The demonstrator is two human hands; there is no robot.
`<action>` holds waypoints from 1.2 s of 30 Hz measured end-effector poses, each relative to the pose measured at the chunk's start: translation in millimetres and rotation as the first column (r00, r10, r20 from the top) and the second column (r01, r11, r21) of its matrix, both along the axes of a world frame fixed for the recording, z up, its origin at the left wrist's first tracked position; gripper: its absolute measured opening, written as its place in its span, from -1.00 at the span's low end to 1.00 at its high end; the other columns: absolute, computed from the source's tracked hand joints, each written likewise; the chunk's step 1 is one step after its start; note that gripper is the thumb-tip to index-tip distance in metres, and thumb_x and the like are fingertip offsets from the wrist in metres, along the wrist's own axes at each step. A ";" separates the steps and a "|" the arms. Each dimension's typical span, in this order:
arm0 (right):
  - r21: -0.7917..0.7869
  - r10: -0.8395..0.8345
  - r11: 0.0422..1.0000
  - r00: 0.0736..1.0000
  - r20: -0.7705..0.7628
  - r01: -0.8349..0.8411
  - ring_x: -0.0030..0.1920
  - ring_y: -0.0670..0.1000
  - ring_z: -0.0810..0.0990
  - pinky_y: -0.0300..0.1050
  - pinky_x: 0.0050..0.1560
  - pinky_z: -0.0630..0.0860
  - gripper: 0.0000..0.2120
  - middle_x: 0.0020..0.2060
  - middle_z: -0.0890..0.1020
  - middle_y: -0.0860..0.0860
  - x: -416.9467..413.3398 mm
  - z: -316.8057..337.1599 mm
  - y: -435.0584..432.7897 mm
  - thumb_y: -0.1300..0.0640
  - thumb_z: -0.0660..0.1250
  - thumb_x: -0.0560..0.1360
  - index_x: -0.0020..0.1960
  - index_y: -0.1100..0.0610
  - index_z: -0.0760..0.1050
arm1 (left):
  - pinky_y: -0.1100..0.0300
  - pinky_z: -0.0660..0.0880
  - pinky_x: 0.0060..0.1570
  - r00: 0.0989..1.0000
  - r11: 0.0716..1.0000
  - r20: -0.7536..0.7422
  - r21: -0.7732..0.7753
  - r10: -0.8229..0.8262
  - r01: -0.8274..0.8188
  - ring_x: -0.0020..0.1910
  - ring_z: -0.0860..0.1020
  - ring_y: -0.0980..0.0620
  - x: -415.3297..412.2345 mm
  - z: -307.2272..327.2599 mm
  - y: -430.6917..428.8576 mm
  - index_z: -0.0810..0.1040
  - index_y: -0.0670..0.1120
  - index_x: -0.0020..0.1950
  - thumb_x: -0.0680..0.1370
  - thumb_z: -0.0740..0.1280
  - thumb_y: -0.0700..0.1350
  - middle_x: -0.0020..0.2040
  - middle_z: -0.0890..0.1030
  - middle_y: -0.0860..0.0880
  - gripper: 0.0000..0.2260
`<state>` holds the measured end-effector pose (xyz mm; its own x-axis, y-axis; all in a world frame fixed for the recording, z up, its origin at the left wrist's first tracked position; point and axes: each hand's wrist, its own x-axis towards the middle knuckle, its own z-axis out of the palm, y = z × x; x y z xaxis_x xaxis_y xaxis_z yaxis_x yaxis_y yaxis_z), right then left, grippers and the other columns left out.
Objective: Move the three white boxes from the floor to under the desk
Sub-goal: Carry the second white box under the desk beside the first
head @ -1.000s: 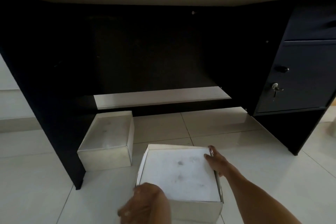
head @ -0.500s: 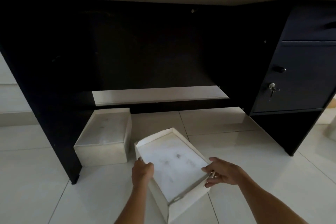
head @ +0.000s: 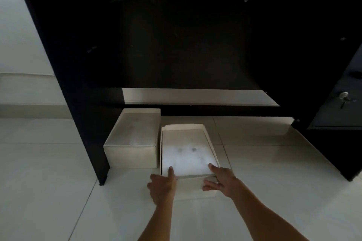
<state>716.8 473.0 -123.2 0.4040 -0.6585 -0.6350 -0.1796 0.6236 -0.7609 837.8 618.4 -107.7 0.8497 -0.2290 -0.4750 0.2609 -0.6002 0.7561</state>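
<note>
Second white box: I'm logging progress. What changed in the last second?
The second box was turned square and pushed forward beside the first box. The left hand and right hand shifted from its sides to its near wall. The first box and desk stayed put.

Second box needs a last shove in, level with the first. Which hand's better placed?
Right hand, probably: its fingers lie across the near wall of the second box, good for a straight push. Left hand sits at the corner beside the first box.
</note>
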 end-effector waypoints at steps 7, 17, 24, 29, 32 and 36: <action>-0.067 -0.039 0.997 0.998 0.054 0.043 -0.29 0.25 0.67 0.09 -0.42 0.66 -0.37 0.36 0.33 0.30 45.7 -2.7 -0.4 0.13 0.41 0.50 0.42 0.36 0.24 | 0.01 0.63 -0.12 0.847 0.813 -0.416 -0.331 0.330 -0.479 -0.07 0.69 -0.23 42.3 -20.9 -12.9 0.38 -0.32 0.20 0.34 0.52 0.15 0.06 0.61 -0.25 -0.30; -0.014 -0.070 0.997 0.984 0.164 0.073 -0.24 0.42 0.67 0.04 -0.32 0.70 -0.57 0.13 0.45 0.27 60.1 -7.7 -25.8 0.26 0.42 0.47 0.26 0.41 0.40 | -0.01 0.62 -0.01 0.892 0.859 -0.336 -0.311 0.301 -0.407 -0.05 0.68 -0.20 84.0 -58.4 -65.4 0.52 -0.28 0.07 0.18 0.53 0.24 -0.09 0.70 -0.21 -0.28; -0.013 -0.144 0.988 0.961 0.236 0.151 0.04 0.40 0.58 -0.13 -0.48 0.63 -0.71 0.06 0.49 0.28 83.7 -11.6 -38.3 0.29 0.38 0.50 0.15 0.41 0.45 | 0.06 0.62 0.03 0.884 0.813 -0.371 -0.396 0.285 -0.428 -0.05 0.69 -0.20 99.8 -37.0 -77.3 0.52 -0.28 0.18 0.26 0.61 -0.08 -0.02 0.70 -0.24 -0.41; -0.029 -0.175 0.982 0.954 0.244 0.187 -0.22 0.17 0.50 -0.02 -0.47 0.63 -0.89 -0.02 0.42 0.17 97.8 -4.4 -40.7 0.30 0.35 0.52 -0.11 0.27 0.41 | 0.13 0.59 -0.01 0.861 0.732 -0.461 -0.507 0.217 -0.456 -0.39 0.67 0.01 122.1 -24.7 -71.2 0.51 -0.23 -0.18 0.46 0.46 -0.18 -0.65 0.57 0.06 -0.83; -0.050 -0.197 0.975 0.952 0.235 0.215 -0.04 0.30 0.58 -0.01 -0.40 0.65 -0.82 0.20 0.41 0.24 105.5 -0.2 -43.9 0.29 0.34 0.53 0.09 0.28 0.40 | 0.13 0.60 -0.02 0.851 0.692 -0.457 -0.527 0.260 -0.494 -0.55 0.61 0.03 131.9 -28.8 -72.0 0.46 -0.26 -0.31 0.57 0.31 -0.22 -0.68 0.54 0.02 -0.74; -0.048 -0.217 0.972 0.957 0.195 0.230 0.11 0.33 0.53 0.30 0.20 0.50 -0.63 0.42 0.33 0.25 110.9 3.3 -48.0 0.29 0.34 0.53 0.29 0.32 0.34 | 0.37 0.53 -0.57 0.837 0.661 -0.467 -0.537 0.285 -0.524 -0.68 0.57 0.07 133.9 -32.3 -78.5 0.49 -0.33 -0.19 0.60 0.25 -0.23 -0.54 0.61 -0.11 -0.78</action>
<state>827.7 425.1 -119.9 0.3487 -0.7854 -0.5115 0.1081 0.5758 -0.8104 971.6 539.9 -140.0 0.7575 -0.2390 -0.6075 0.6508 0.2026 0.7317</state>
